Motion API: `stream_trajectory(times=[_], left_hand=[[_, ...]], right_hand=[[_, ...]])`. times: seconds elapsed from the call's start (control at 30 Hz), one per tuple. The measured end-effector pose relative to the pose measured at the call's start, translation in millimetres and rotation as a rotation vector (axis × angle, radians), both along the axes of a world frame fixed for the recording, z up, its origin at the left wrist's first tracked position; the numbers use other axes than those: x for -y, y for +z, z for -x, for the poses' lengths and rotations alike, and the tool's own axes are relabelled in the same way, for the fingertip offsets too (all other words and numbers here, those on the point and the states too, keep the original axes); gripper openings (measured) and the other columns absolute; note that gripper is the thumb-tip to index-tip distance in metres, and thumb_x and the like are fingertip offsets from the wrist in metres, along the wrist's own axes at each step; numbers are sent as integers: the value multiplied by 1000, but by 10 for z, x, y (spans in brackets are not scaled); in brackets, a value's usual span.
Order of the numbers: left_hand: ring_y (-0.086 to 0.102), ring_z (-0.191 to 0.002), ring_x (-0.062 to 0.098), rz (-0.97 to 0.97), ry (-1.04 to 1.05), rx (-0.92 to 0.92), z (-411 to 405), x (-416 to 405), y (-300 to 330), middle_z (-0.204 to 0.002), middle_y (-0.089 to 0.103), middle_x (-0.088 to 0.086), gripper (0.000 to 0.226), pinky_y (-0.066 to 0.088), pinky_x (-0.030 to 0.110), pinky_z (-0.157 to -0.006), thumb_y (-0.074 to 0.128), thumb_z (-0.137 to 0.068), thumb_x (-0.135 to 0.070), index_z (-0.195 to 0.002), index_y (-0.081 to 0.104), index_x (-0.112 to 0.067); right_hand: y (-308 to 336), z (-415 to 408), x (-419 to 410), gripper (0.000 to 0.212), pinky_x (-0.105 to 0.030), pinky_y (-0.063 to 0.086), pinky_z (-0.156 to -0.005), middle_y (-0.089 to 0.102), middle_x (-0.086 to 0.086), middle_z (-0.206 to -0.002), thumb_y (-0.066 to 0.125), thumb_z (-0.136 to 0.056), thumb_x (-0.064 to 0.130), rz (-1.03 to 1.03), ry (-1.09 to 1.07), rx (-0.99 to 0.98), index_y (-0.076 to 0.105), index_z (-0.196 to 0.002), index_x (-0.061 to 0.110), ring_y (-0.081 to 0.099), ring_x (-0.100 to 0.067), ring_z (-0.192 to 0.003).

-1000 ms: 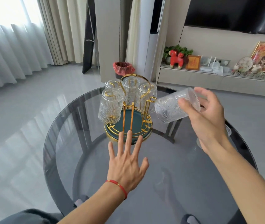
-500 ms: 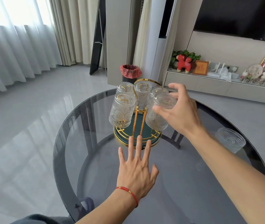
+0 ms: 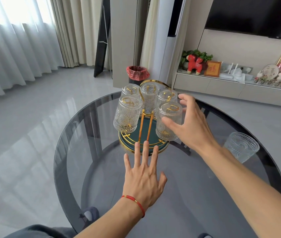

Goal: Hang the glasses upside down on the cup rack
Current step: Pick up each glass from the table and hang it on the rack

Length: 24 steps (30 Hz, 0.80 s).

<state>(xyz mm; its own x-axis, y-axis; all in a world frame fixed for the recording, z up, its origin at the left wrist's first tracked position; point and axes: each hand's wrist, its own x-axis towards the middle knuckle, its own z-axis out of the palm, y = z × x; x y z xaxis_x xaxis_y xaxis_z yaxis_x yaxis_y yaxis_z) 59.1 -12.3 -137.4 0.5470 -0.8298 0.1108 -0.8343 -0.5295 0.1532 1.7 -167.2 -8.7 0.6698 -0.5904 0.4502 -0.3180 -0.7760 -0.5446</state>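
The gold cup rack (image 3: 145,127) on its round green base stands at the far middle of the glass table. Several ribbed clear glasses hang upside down on its pegs; the front right glass (image 3: 168,117) sits over its peg. My right hand (image 3: 187,122) is beside that glass with fingers spread, the thumb lying against its front and the other fingers off it. My left hand (image 3: 143,176) lies flat on the table with fingers apart, its fingertips at the base's near rim. One more ribbed glass (image 3: 241,146) stands upright on the table to the right.
The round dark glass table (image 3: 85,152) has its far edge just behind the rack. A bin with a red liner (image 3: 137,74) stands on the floor beyond. A low shelf with ornaments (image 3: 222,83) runs along the right wall.
My right hand carried a glass from the right, turned it upside down onto the front right peg, and has spread its fingers off it. The left hand stayed flat at the base.
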Motion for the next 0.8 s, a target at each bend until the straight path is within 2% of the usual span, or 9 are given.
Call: stream_trajectory(times=[0.07, 0.13, 0.23, 0.37, 0.47, 0.6, 0.67, 0.73, 0.8], left_hand=[[-15, -157, 41, -16, 9, -25, 25, -10, 93, -172, -9, 15, 79, 12, 65, -124, 24, -97, -57, -164, -1, -23], [11, -156, 44, -12, -16, -6, 80, -29, 244, -167, 18, 23, 75, 27, 60, -121, 39, -95, -47, -161, 18, -17], [50, -125, 35, 172, -160, 50, 195, -43, 416, -137, 52, 14, 57, 50, 48, -96, 54, -83, -32, -136, 49, -13], [50, -116, 22, 425, -327, -179, 257, -29, 602, -129, 53, 3, 45, 51, 31, -94, 59, -84, -26, -128, 55, -17], [52, -114, 17, 505, -328, -281, 230, -11, 699, -124, 55, -2, 41, 45, 24, -97, 60, -85, -23, -126, 58, -18], [58, -111, 14, 573, -200, -444, 247, 25, 767, -119, 60, -4, 38, 54, 36, -93, 63, -84, -16, -121, 62, -21], [58, -105, 11, 593, -169, -505, 280, 41, 796, -115, 62, -6, 37, 57, 36, -87, 61, -83, -18, -120, 63, -22], [58, -103, 10, 591, -159, -546, 313, 43, 825, -114, 61, -7, 40, 59, 33, -84, 57, -80, -25, -119, 63, -23], [59, -102, 11, 587, -158, -554, 328, 40, 832, -112, 62, -6, 38, 59, 33, -83, 58, -81, -23, -119, 63, -22]], right_hand=[[-69, 181, 19, 66, -33, 43, -99, 51, -3, -147, 70, -92, 44, 4, -14, 50, 38, -146, 23, 55, -17, -125], [-173, 422, 60, 53, -31, 44, -98, 57, -3, -138, 66, -95, 34, 35, -43, 81, 46, -141, 20, 56, -14, -117], [-374, 830, 205, 38, -26, 37, -99, 63, -3, -125, 69, -91, 16, 155, -128, 79, 59, -129, 15, 56, -23, -117], [-509, 1183, 517, 49, -40, 33, -106, 58, -13, -134, 79, -80, 12, 227, -359, 3, 62, -127, 9, 48, -38, -125], [-592, 1264, 690, 83, -51, 29, -117, 35, -20, -152, 84, -78, 25, -28, -506, -8, 42, -148, 13, 31, -40, -141], [-798, 1331, 828, 113, -46, 33, -118, 24, -11, -164, 86, -78, 28, -402, -522, 171, 8, -160, 20, 32, -26, -148], [-876, 1360, 900, 110, -41, 40, -108, 37, -5, -161, 86, -78, 30, -512, -567, 270, 12, -158, 25, 43, -24, -141], [-927, 1382, 953, 96, -33, 38, -94, 50, 0, -147, 88, -76, 34, -597, -569, 266, 28, -150, 27, 50, -19, -129], [-968, 1408, 985, 81, -30, 36, -91, 52, 6, -137, 90, -73, 37, -615, -529, 221, 42, -138, 33, 50, -15, -122]])
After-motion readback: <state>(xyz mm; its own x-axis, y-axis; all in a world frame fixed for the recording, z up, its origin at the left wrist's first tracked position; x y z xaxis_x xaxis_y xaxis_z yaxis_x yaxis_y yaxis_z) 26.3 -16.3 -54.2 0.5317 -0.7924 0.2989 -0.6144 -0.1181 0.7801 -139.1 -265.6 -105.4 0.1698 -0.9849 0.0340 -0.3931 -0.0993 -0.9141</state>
